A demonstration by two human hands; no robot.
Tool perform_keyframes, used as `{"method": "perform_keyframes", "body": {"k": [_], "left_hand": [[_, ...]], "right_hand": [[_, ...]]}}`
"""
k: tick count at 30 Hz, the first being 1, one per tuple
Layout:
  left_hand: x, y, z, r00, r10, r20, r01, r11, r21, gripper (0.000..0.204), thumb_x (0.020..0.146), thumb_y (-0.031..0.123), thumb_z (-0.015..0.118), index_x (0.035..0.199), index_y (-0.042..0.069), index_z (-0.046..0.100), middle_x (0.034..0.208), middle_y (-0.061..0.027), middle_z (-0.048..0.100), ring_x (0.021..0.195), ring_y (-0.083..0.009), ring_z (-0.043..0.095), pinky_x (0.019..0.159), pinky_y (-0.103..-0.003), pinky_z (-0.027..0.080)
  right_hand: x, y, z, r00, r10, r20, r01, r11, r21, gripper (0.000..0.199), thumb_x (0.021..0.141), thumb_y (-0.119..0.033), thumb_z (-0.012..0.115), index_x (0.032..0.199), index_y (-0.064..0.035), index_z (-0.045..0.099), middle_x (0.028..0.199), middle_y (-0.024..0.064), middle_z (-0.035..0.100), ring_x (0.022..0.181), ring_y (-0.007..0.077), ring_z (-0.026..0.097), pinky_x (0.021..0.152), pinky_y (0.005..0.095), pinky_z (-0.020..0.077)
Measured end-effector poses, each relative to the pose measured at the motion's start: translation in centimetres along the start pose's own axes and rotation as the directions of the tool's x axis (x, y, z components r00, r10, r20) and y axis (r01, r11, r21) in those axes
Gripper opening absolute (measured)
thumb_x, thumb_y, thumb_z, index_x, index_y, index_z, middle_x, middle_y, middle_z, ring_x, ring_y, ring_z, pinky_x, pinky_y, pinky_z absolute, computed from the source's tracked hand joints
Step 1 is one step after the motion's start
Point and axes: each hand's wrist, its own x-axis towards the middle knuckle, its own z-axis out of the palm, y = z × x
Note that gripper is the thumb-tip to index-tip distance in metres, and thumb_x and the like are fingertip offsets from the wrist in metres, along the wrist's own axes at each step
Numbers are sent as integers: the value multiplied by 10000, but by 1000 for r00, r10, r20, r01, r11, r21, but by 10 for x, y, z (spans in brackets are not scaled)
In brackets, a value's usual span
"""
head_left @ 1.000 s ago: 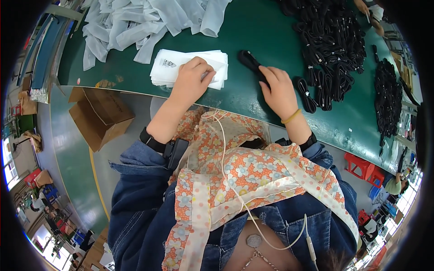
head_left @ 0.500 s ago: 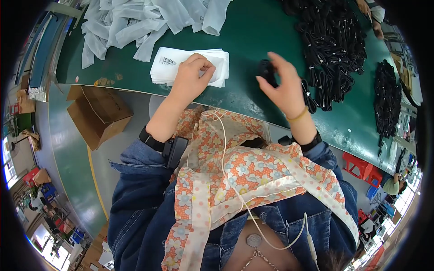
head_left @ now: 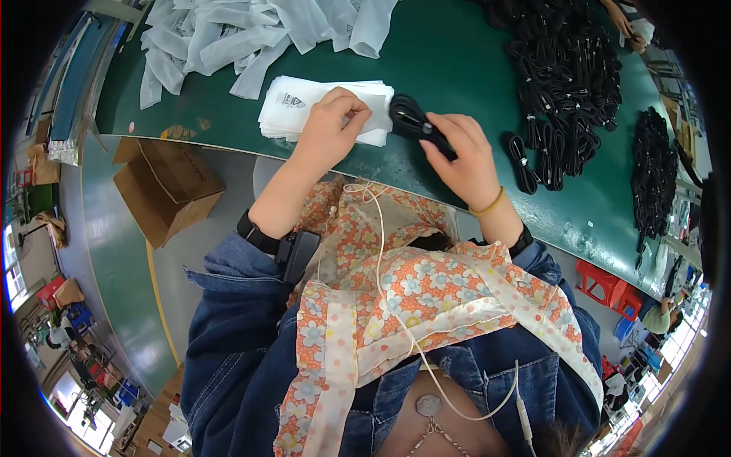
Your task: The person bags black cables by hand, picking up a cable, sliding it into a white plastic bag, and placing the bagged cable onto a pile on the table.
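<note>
A stack of flat white plastic bags [head_left: 285,114] lies near the front edge of the green table. My left hand [head_left: 335,126] rests over the stack, thumb and forefinger closed in a pinch on the top bag near its right end. My right hand [head_left: 464,152] grips a coiled black cable [head_left: 411,118] with a tie round its middle. The coil's far end is right at the open-looking right edge of the stack; whether it touches the bag I cannot tell.
Coiled black cables [head_left: 563,84] lie heaped on the right, with another dark bunch [head_left: 653,175] farther right. Filled-looking white bags [head_left: 236,46] pile up at the far left. An open cardboard box [head_left: 171,190] stands below the table's left edge. Another person's hand [head_left: 628,30] shows at the far right.
My right hand has brought the coiled cable leftward from near the cable heap to the right edge of the bag stack. My left hand stays pinched over the stack.
</note>
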Motion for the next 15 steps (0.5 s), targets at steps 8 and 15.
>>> {"method": "perform_keyframes", "body": {"k": [8,15], "left_hand": [[0,-1,4,999,15,-35,-16,999,-41,79,837,31,628,840,-34,583,872,-92,575,804,-220,565,690,-302,452],[-1,9,-1,999,54,-2,-54,998,-31,83,841,33,621,850,-30,567,882,-98,562,810,-230,561,704,-306,450]], "right_hand": [[3,6,12,985,-127,116,137,987,-79,389,727,-74,726,1104,-44,630,999,106,619,907,288,586,815,375,467],[1,11,20,980,-65,187,80,994,-76,378,771,-94,691,1140,-52,623,1050,101,598,964,277,563,851,367,443]]}}
